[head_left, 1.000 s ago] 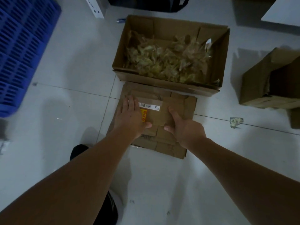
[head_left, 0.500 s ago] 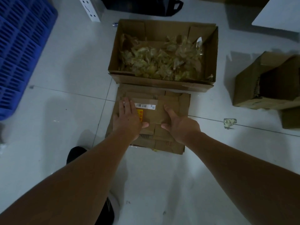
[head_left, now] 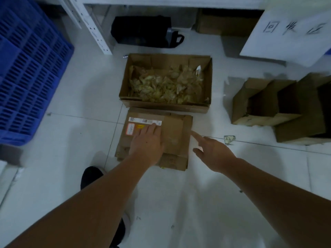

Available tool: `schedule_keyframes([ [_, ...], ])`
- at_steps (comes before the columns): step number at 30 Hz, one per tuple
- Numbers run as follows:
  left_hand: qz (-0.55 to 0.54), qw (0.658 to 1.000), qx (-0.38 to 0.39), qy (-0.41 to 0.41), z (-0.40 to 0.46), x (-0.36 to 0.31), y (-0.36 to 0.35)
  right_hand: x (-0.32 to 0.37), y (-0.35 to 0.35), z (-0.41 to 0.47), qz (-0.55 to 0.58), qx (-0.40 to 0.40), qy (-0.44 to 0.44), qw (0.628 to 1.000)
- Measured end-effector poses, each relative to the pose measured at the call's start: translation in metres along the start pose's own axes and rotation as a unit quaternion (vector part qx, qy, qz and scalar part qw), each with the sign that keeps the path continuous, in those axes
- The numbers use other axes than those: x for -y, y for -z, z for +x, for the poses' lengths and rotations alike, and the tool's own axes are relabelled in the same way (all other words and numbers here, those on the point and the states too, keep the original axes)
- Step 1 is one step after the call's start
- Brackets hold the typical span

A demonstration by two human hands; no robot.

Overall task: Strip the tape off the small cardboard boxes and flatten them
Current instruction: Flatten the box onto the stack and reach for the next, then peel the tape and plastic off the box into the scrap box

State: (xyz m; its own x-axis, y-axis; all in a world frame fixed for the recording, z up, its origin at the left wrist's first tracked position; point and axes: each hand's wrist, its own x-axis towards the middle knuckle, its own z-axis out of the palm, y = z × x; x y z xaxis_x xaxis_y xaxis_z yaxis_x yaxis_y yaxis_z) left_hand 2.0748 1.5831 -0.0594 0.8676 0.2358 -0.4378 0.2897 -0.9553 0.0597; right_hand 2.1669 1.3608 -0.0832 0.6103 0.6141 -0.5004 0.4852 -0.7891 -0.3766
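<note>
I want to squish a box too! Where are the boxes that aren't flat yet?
In the head view, the unflattened boxes stand on the floor at far right, right of the big open box full of stripped tape.

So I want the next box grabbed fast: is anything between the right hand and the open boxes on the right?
Nothing visible: only bare floor and a small tape scrap lie between the right hand and the open boxes.

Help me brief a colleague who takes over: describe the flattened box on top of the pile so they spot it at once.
Find the big open carton of crumpled tape mid-floor; a pile of flat cardboard lies against its near side. The top sheet, under the left hand, alone bears a white barcode strip and an orange sticker.
</note>
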Motion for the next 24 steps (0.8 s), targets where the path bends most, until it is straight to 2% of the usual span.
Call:
schedule_keyframes([
  [5, 0.004, 0.997, 0.029, -0.077, -0.011, -0.054, 0.037, -0.042, 0.056, -0.055, -0.013, -0.04, -0.044, 0.998],
  [15, 0.009, 0.976, 0.007, -0.219, 0.01, -0.214, 0.091, -0.149, 0.117, -0.144, -0.012, -0.085, -0.137, 0.987],
  [19, 0.039, 0.972, 0.007, -0.231, 0.037, -0.255, 0.078, -0.168, 0.115, -0.134, -0.028, -0.068, -0.129, 0.989],
  [24, 0.103, 0.968, 0.025, -0.227, 0.073, -0.266, 0.048, -0.162, 0.105, -0.078, -0.065, -0.064, -0.087, 0.992],
])
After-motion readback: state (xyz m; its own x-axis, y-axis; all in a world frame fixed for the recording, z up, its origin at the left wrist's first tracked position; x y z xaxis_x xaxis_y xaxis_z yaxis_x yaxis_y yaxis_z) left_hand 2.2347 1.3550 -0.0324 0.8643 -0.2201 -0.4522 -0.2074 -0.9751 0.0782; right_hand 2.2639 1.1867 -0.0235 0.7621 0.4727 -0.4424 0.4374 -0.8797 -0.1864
